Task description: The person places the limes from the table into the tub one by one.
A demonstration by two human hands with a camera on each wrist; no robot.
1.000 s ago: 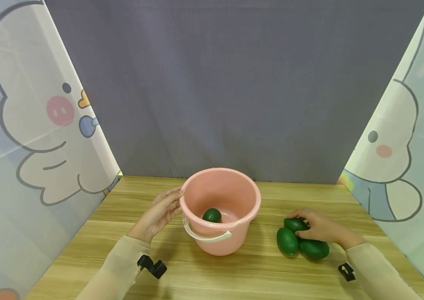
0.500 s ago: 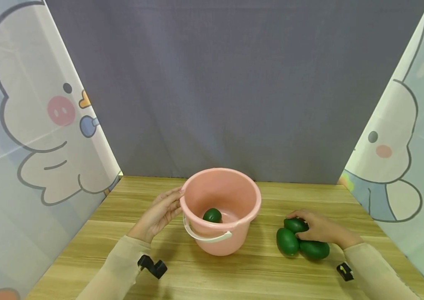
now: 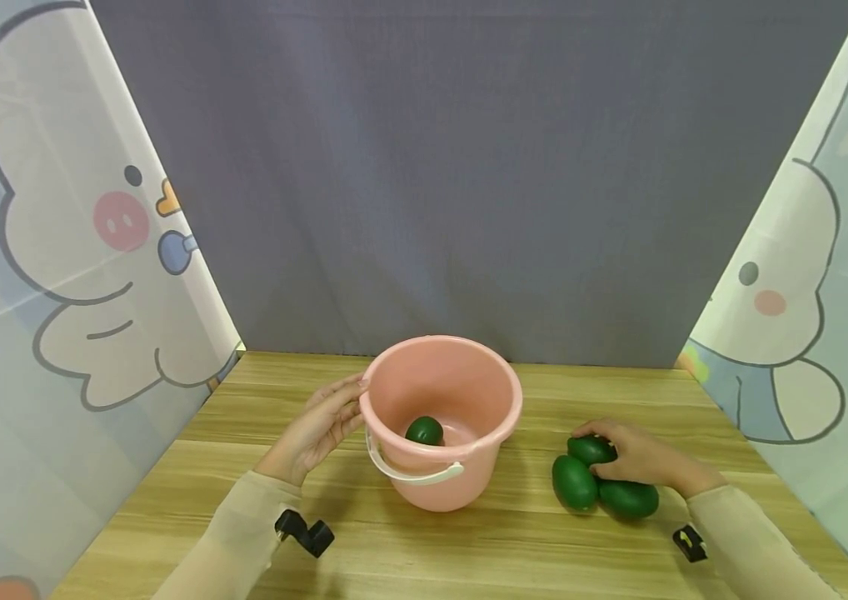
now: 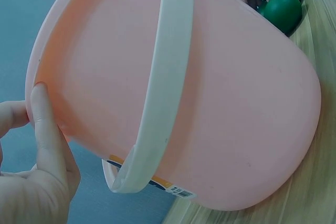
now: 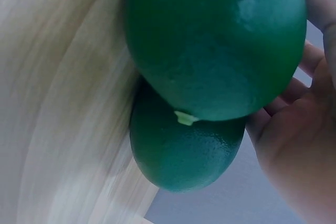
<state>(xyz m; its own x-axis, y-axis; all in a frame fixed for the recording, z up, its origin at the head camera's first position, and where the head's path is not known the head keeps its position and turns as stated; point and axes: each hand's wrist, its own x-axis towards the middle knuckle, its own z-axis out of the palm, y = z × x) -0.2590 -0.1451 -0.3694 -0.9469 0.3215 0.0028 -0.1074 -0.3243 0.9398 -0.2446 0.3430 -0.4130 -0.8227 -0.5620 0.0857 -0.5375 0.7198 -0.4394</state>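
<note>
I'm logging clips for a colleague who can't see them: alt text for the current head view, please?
A person's right hand holds a green oval fruit beside two others on a wooden table, while the left hand touches the rim of a pink bucket with another green fruit inside. The bucket's white handle is lowered; dark gray cloth hangs behind.

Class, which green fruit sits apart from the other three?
The fruit inside the pink bucket; the other three cluster at the right hand.

Even light is brightening the head view, the bucket (image 3: 439, 387) casting soft shadows on the table (image 3: 484, 567). Wrist views are looking dimmer and bluish, pale glare showing on the nearer fruit (image 5: 215, 45).
</note>
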